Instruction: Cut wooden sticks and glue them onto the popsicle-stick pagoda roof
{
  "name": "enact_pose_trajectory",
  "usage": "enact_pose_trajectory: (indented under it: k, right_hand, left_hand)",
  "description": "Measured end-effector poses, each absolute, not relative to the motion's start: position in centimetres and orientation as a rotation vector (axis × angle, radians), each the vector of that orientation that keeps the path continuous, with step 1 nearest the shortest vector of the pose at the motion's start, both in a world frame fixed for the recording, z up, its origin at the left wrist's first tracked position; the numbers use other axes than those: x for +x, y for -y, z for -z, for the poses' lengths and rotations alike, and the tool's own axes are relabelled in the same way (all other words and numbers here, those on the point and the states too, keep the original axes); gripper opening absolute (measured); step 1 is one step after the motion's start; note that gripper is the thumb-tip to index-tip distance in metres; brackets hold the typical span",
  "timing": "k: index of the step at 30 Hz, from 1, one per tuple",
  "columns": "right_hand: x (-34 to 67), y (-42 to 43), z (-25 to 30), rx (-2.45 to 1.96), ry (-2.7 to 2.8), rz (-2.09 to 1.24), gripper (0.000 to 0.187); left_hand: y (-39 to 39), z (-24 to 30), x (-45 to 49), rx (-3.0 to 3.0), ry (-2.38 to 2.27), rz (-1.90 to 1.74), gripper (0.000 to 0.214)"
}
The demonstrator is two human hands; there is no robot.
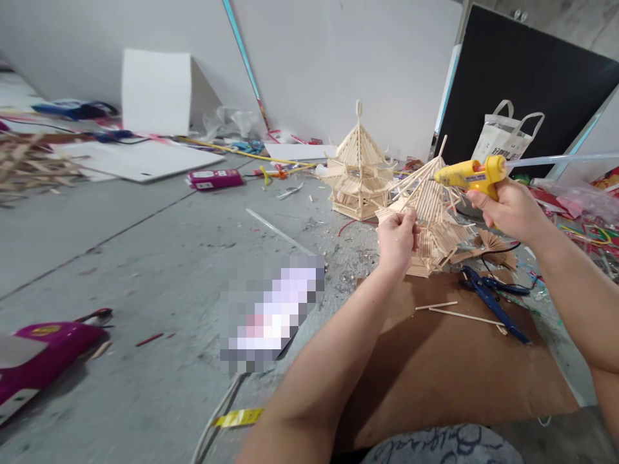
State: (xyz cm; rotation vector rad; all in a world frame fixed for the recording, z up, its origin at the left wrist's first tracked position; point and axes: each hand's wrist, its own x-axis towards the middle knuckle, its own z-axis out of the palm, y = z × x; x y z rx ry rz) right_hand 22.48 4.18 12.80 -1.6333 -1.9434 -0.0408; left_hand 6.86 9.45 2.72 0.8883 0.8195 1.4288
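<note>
My left hand (pixel 397 240) is closed around the edge of a small pagoda roof made of thin wooden sticks (pixel 432 216), holding it up above a brown cardboard sheet (pixel 449 367). My right hand (pixel 507 207) grips a yellow hot glue gun (pixel 471 175) with a clear glue stick poking out behind; its nozzle points left at the top of the stick roof. A finished wooden stick pagoda (pixel 358 169) stands on the grey floor just behind.
Blue-handled cutters (pixel 488 296) and loose sticks (pixel 454 311) lie on the cardboard. Magenta packages (pixel 215 178) (pixel 39 351), white boards (pixel 140 158), a white tote bag (pixel 505 138) and a black panel (pixel 532 77) surround the spot. A pile of sticks (pixel 29 167) sits far left.
</note>
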Motion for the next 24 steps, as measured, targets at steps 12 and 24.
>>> enact_pose_trajectory:
  k: [12, 24]
  right_hand:
    - [22.3, -5.0, -12.0, -1.589, 1.815, -0.220, 0.035]
    - [34.3, -5.6, -2.1, -1.717, 1.017, -0.537, 0.035]
  left_hand:
    - [-9.4, -2.8, 6.9, 0.891, -0.803, -1.445, 0.029]
    - [-9.3, -2.9, 6.8, 0.886, -0.801, -1.447, 0.027]
